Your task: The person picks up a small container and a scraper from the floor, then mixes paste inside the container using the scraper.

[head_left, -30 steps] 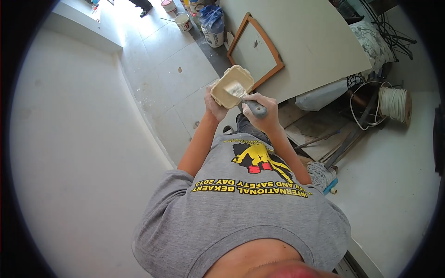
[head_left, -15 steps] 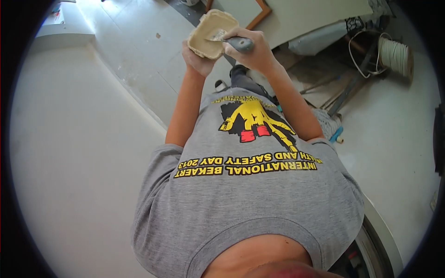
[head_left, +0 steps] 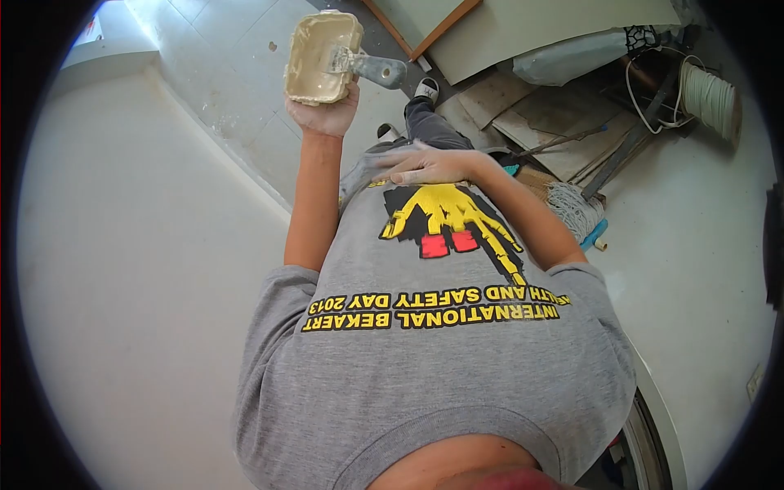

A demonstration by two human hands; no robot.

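the left hand grips a beige plastic tub from beneath. a grey-handled putty knife rests in the tub above that hand, its handle jutting past the rim. the right hand lies released, fingers extended, against the grey t-shirt, nearer the body than the left hand.
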